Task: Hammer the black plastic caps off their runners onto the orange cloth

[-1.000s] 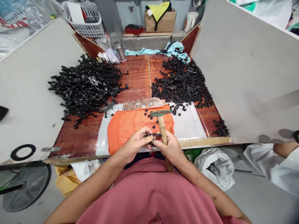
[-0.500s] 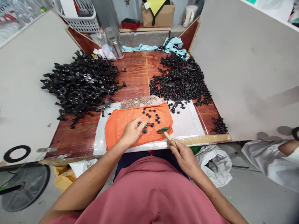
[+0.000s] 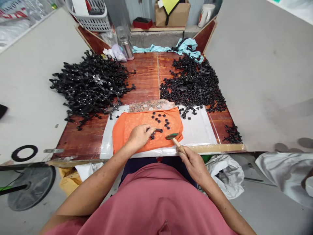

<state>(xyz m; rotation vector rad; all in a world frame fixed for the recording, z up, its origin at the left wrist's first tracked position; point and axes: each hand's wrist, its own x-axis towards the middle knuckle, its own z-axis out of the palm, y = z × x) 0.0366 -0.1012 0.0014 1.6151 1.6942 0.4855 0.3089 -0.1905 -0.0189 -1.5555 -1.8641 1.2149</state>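
My left hand (image 3: 140,136) pinches a small black plastic part (image 3: 158,130) over an orange cloth (image 3: 124,130). The fingers hide part of that piece. Several small round black caps (image 3: 167,124) lie scattered on the cloth just beyond the fingertips. In my right hand (image 3: 194,160), closed around the wooden handle, is a small hammer (image 3: 172,136) with a dark green head. The head is just right of the black part, over the cloth, and does not touch the part. The cloth covers most of a speckled stone slab (image 3: 151,106).
A big heap of black plastic parts (image 3: 93,81) rises at the left, and a pile of small black pieces (image 3: 195,81) at the right. White sheeting (image 3: 198,130) lies under the cloth. Grey panels (image 3: 264,75) flank the table. A steel flask (image 3: 126,48) stands at the back.
The whole view has shifted slightly as the head turned. Both hands keep nearly the same place over the cloth, with the black part and hammer still held.
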